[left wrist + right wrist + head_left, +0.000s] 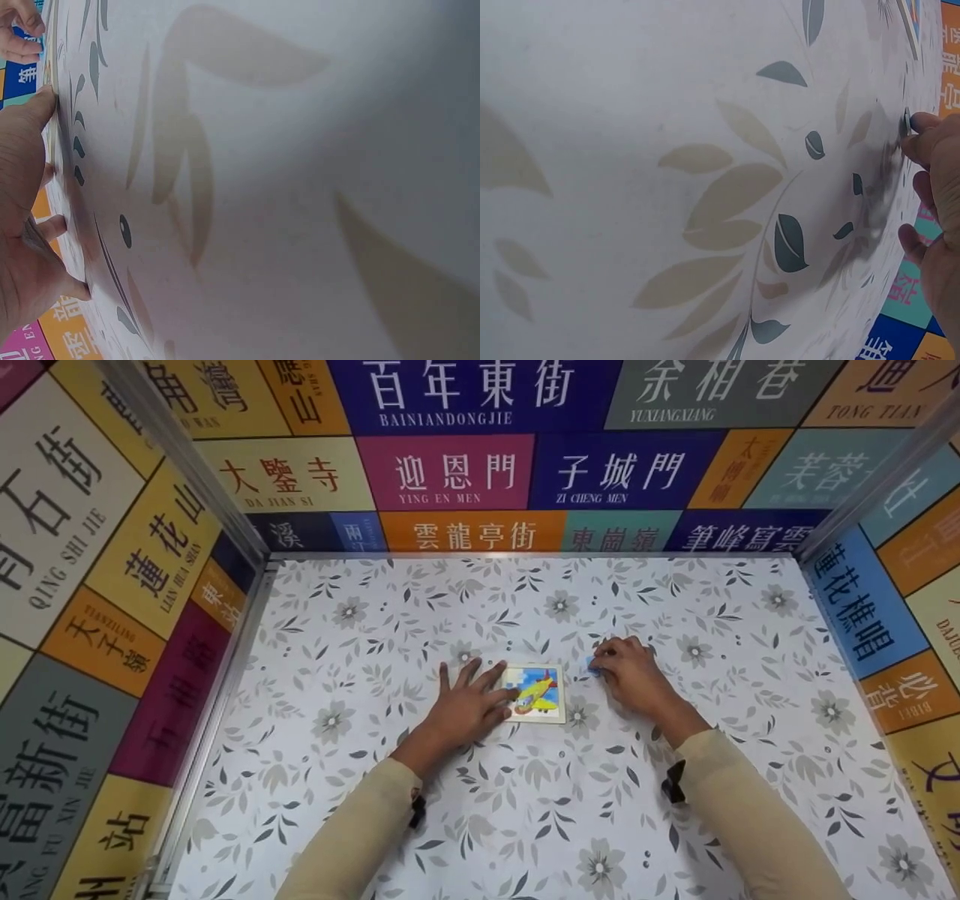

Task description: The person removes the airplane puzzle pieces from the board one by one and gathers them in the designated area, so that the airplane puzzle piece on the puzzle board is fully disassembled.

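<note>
A small jigsaw puzzle [541, 699] with a pale frame and a yellow airplane on blue lies on the table. Its upper left part shows pale where pieces are absent. My left hand [466, 709] rests with spread fingers at the puzzle's left side, covering part of that edge. To the right of the puzzle, my right hand [634, 673] pinches a small blue puzzle piece [593, 665] between thumb and fingers, just over the table. In the right wrist view the piece [907, 120] appears edge-on at the fingertips.
The table [360, 802] wears a white cover printed with grey flowers and leaves. Colourful panels [454, 472] with large characters enclose its back and both sides. A metal rail [525, 556] runs along the back edge.
</note>
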The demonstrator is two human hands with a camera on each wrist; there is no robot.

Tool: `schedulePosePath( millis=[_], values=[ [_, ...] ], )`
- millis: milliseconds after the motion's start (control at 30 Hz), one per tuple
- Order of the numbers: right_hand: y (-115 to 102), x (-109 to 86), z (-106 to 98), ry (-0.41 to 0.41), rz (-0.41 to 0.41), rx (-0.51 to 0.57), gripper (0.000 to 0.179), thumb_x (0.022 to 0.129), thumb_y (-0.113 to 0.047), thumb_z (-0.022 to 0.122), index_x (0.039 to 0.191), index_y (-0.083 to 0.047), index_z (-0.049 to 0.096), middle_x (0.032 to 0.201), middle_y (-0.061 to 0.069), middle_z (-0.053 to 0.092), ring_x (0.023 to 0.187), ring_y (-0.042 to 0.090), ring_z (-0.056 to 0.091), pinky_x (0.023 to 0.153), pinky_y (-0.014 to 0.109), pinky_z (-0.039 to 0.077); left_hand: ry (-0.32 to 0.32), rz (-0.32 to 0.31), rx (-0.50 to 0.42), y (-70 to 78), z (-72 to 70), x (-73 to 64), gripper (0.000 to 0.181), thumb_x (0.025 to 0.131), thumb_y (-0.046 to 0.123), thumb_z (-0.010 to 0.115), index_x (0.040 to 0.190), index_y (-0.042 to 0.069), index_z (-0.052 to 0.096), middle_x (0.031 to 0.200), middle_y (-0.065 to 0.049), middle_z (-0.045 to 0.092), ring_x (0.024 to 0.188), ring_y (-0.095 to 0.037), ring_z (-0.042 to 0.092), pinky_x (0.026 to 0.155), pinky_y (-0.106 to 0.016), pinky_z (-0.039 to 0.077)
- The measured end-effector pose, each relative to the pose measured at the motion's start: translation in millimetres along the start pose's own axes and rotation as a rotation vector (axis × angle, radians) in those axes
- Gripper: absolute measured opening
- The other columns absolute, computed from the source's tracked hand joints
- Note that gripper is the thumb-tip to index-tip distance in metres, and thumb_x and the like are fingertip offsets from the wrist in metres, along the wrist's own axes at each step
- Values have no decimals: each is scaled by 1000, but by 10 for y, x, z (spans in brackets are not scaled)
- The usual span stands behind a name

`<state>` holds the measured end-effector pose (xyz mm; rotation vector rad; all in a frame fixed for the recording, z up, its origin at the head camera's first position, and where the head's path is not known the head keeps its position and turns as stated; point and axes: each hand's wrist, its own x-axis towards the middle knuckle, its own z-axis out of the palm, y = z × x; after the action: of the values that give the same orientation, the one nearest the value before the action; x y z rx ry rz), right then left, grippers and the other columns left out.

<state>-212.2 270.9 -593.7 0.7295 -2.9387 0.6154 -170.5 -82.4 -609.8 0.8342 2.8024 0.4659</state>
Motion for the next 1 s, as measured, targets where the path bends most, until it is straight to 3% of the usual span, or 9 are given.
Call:
schedulePosePath(
  millis=[167, 467, 1000],
  values=[
    [2, -20, 1, -6, 4, 19, 21, 107, 2, 66, 115, -5, 84, 131, 20, 68, 122, 46, 58, 98, 73, 46, 20, 16, -26, 10, -12, -20, 46, 117, 51, 48, 160, 41, 59, 184, -1, 30, 171, -44, 22, 125, -90, 9],
    [-1, -25, 4, -20, 27, 20, 22, 107, 2, 65, 117, -5, 84, 131, 17, 68, 122, 43, 57, 99, 70, 46, 13, 10, -13, 8, -11, -11, 48, 117, 53, 45, 162, 42, 56, 185, 1, 28, 171, -43, 21, 126, -90, 9],
    [-165, 47, 51, -68, 32, 15, 22, 106, -21, 73, 124, -11, 82, 135, 13, 68, 125, 39, 58, 102, 73, 45, 16, 15, -22, 7, -14, -16, 48, 118, 51, 44, 163, 41, 56, 185, -1, 29, 171, -45, 22, 125, -90, 8]
  ],
)
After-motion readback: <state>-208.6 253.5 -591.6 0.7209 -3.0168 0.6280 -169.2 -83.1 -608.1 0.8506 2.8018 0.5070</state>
